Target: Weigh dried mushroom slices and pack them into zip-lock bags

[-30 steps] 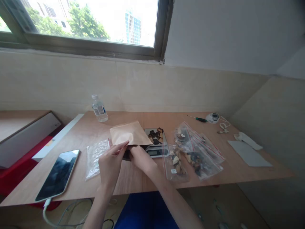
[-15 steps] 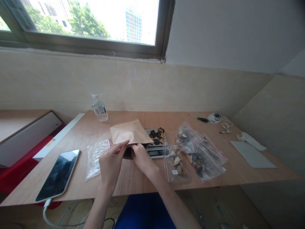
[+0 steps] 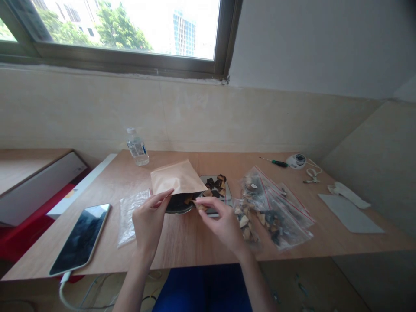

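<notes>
My left hand (image 3: 150,221) pinches the near edge of a brown paper bag (image 3: 177,178), whose mouth gapes toward me and shows a dark inside. A few tan pieces show at the mouth. Between the thumb and fingers of my right hand (image 3: 221,219) is a small tan dried slice (image 3: 200,206), just right of the opening. Behind that hand lies a kitchen scale (image 3: 229,190), partly hidden, with several dark and tan dried slices (image 3: 212,183) on its plate.
Clear zip bags (image 3: 276,216) of dried pieces lie to the right. A clear plastic bag (image 3: 127,219), a phone (image 3: 81,238) on a cable and a water bottle (image 3: 138,148) are at left. A screwdriver (image 3: 279,164) and a white camera (image 3: 296,161) sit at far right.
My right hand has come out of the bag's mouth to the right, with a tan slice now visible in its fingers. My left hand still holds the bag, which now gapes wider.
</notes>
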Demonstrator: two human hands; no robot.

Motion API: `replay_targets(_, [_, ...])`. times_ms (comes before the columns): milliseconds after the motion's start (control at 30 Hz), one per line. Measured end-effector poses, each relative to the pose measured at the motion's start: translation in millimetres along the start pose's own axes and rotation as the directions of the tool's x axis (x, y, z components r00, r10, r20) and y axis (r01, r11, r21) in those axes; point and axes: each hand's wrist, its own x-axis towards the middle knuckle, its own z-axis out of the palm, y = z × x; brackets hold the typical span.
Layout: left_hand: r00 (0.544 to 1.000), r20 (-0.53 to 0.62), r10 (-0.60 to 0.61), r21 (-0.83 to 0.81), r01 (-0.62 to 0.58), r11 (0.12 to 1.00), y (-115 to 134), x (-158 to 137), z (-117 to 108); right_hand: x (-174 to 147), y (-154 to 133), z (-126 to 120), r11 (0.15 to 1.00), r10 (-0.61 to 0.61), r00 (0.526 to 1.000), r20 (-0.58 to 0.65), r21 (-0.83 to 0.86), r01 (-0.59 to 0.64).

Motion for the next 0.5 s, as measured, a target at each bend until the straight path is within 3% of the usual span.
replay_targets(67, [1.0,-0.018,-0.01,-0.009,0.01,1.0,0,-1,0,0,31,-17,0.996,0.085,0.98,-0.182,0.013,-0.084])
replay_targets(133, [0.999,-0.035,-0.016,-0.021,0.015,1.0,-1,-2,1,7,67,-32,0.984,0.16,0.929,-0.333,-0.022,-0.178])
replay_targets(200, [0.999,-0.047,-0.012,-0.031,0.011,0.999,-1,-3,1,18,98,-43,0.971,0.194,0.879,-0.436,-0.042,-0.236])
replay_targets(267, [0.998,-0.055,-0.001,-0.03,0.0,1.0,-2,-3,0,30,119,-49,0.959,0.207,0.862,-0.462,-0.079,-0.273])
replay_targets(400, [0.998,-0.061,0.025,-0.011,-0.026,1.0,-2,-2,-2,37,122,-51,0.949,0.196,0.88,-0.432,-0.143,-0.282])
replay_targets(500, [0.998,-0.057,0.04,-0.01,-0.04,0.999,-3,-1,-4,17,106,-45,0.902,0.027,0.877,-0.479,-0.367,-0.228])
